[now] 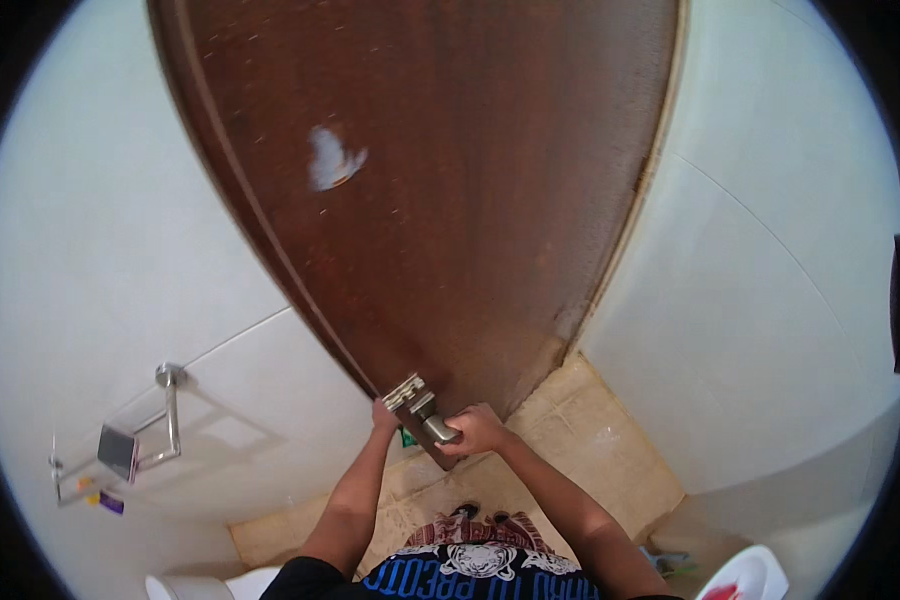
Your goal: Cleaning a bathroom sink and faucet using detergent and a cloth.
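Observation:
A dark brown wooden door [450, 187] stands in front of me, with a pale worn patch [330, 159] on its upper left part. My right hand [474, 430] is closed around the metal lever handle [439, 429] near the door's edge. My left hand [384, 417] is at the far side of that edge, partly hidden behind the lock plate [403, 391]; its fingers cannot be seen. A small green item [408, 438] shows just below the lock, between my hands.
A wall-mounted metal arm [171, 412] carries a dark rectangular panel [118, 452] at the left. White basins or fixtures [187, 589] [750, 574] stand at the lower left and lower right. Stained beige tiles [607, 427] cover the floor between pale walls.

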`<state>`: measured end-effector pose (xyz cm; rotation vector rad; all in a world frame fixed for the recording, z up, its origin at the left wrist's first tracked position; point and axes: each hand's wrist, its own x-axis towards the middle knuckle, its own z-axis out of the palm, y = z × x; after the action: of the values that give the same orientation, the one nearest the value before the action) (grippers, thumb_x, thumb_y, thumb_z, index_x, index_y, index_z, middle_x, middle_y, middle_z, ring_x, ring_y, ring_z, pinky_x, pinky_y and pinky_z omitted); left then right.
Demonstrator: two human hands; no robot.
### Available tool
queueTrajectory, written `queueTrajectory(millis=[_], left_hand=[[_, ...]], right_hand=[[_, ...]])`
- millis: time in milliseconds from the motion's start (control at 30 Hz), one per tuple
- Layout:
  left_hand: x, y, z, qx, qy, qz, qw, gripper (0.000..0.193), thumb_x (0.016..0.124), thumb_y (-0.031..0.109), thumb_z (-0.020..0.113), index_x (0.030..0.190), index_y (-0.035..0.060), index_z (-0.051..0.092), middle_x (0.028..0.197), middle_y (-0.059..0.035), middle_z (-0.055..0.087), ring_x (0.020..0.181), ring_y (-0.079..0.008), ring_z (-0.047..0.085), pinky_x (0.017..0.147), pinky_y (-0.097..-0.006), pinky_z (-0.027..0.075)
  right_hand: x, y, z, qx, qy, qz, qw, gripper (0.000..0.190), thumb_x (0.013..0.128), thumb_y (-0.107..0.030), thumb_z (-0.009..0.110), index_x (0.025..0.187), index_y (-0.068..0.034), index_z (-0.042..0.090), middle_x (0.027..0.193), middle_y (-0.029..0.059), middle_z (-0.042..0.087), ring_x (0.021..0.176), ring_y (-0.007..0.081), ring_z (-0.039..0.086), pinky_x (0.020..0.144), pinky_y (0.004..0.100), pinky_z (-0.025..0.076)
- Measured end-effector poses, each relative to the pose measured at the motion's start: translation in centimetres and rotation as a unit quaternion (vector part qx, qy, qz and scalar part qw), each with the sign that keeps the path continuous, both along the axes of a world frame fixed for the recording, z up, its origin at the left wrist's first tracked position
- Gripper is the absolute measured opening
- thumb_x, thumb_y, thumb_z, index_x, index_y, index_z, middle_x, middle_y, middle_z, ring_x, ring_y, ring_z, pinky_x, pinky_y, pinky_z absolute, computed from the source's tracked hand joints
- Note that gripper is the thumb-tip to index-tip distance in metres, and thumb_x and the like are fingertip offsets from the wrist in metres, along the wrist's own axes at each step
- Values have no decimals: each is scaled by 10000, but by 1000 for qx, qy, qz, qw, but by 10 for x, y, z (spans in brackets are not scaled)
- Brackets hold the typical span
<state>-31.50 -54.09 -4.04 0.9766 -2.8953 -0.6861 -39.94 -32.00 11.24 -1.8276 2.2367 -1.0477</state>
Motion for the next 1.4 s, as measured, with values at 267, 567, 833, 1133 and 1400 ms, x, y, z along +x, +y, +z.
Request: queueTrajectory(millis=[267,567,833,1133,1400], left_hand=[[-14,-1,-6,15,-92,-23,995,284,749,283,562,913,59,621,954,-129,615,900,-300,587,735,-395,461],[43,8,-56,60,-368,43,927,244,705,231,567,859,77,675,975,-102,640,944,-229,604,776,-351,462],[52,46,-58,144,-120,-377,907,344,789,337,520,975,57,592,1033,-194,566,956,-305,539,819,-374,426],[-10,77,-14,-39,308,-256,916,397,737,133,612,1098,13,501,1115,-206,506,1045,-356,472,890,-409,375],[-30,119,11,143,360,-182,904,424,770,166,583,1137,-12,464,1106,-156,504,1071,-276,458,908,-397,347]], right_hand=[[1,14,14,87,26,2,996,395,630,-462,620,646,-71,574,585,143,570,599,328,580,530,407,444],[-11,8,15,95,9,-7,995,312,625,-368,605,638,-57,583,605,155,584,624,334,585,579,414,458],[-1,-11,-24,79,22,-86,993,256,645,-303,542,664,-52,587,674,173,603,671,358,588,619,444,463],[5,-43,-33,-13,67,-114,991,258,652,-287,574,682,-34,612,639,187,597,616,349,598,573,433,480],[1,-51,-43,-5,115,-152,982,261,681,-328,618,714,-70,615,627,152,609,598,331,605,554,424,485]])
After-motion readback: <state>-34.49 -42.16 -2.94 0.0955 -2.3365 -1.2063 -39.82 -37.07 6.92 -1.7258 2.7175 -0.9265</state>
